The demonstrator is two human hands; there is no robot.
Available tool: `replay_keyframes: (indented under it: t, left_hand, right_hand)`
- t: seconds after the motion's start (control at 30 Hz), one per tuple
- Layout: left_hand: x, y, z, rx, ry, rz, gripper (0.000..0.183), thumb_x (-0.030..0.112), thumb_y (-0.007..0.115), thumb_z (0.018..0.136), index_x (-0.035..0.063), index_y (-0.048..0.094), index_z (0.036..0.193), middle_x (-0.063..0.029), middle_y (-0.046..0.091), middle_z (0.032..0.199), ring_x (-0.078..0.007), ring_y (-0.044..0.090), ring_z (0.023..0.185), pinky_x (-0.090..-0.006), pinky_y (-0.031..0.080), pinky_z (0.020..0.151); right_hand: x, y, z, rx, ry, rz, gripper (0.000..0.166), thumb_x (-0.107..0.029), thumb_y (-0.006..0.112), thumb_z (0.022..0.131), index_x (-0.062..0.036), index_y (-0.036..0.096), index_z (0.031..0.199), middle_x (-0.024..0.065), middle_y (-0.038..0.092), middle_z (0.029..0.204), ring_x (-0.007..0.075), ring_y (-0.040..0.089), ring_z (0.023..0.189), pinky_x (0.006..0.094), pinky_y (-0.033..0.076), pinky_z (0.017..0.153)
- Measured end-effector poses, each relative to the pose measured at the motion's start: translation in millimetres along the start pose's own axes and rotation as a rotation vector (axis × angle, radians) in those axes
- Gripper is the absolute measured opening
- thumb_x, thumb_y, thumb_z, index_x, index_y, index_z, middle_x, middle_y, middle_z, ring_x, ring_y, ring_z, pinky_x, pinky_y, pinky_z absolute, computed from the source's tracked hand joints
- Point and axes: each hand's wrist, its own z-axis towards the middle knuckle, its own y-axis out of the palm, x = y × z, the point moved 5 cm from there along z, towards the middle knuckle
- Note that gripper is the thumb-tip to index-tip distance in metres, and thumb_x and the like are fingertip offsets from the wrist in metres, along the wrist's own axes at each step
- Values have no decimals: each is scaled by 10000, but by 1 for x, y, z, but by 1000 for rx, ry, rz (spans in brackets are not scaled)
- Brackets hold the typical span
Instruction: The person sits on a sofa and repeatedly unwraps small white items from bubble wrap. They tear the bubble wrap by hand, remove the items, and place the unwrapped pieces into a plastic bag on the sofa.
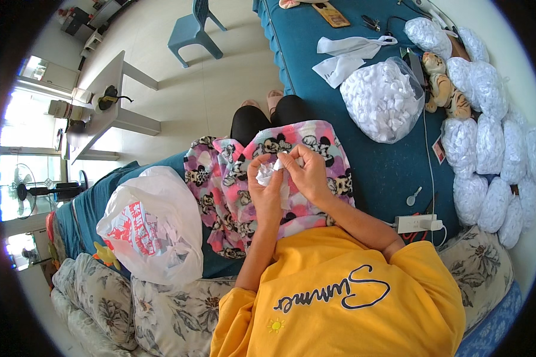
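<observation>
Over my lap, my left hand [266,187] holds a bunch of small crumpled white pieces [264,175], paper or thin cloth, I cannot tell which. The thumb and fingers of my right hand [308,173] pinch one white piece [278,165] against my left fingertips. A whitish strip [286,194] hangs below, between my hands. A fleece blanket [236,178] with a pink and purple cartoon print covers my thighs. To the left stands a white plastic bag [161,223] with red print and white scraps inside. At the right, a clear bag [384,100] is full of small white pieces.
Stuffed clear bags [491,147] are piled along the right wall beside a plush tiger [444,89]. A power strip [415,224] with a plugged-in cord lies on the teal couch cover [375,178]. A table [102,102] and a blue plastic chair [192,38] stand beyond.
</observation>
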Motion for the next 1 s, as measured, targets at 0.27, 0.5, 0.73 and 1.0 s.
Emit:
replay_keyframes:
  t: [0.27, 0.5, 0.73, 1.0]
  left_hand:
    - [7, 6, -4, 24, -14, -70, 251, 37, 591, 818, 67, 500, 1050, -9, 574, 852, -60, 535, 688, -181, 424, 579]
    - [3, -1, 2, 39, -21, -133, 229, 42, 593, 820, 69, 520, 1036, 15, 531, 829, -45, 495, 686, -166, 401, 577]
    - [3, -5, 4, 34, -213, -253, 167, 42, 573, 822, 46, 558, 988, 4, 553, 774, -58, 504, 592, -175, 396, 520]
    - [17, -13, 7, 256, 204, 181, 100, 64, 638, 799, -11, 617, 861, -10, 601, 778, -53, 514, 619, -190, 413, 542]
  right_hand:
    - [-3, 1, -1, 41, -63, -45, 250, -183, 651, 816, -23, 525, 671, 26, 508, 584, 97, 432, 522, 253, 353, 476]
    - [-12, 3, -4, 11, -64, -35, 245, -168, 664, 795, -19, 521, 664, 68, 514, 589, 158, 481, 532, 291, 384, 501]
    - [-17, 7, -5, -48, -175, -25, 197, -147, 662, 794, -15, 555, 694, 71, 528, 605, 158, 509, 553, 279, 401, 515]
    - [-21, 4, -6, -86, -160, -63, 188, -94, 660, 769, -14, 550, 899, 81, 570, 740, 185, 572, 677, 282, 455, 609]
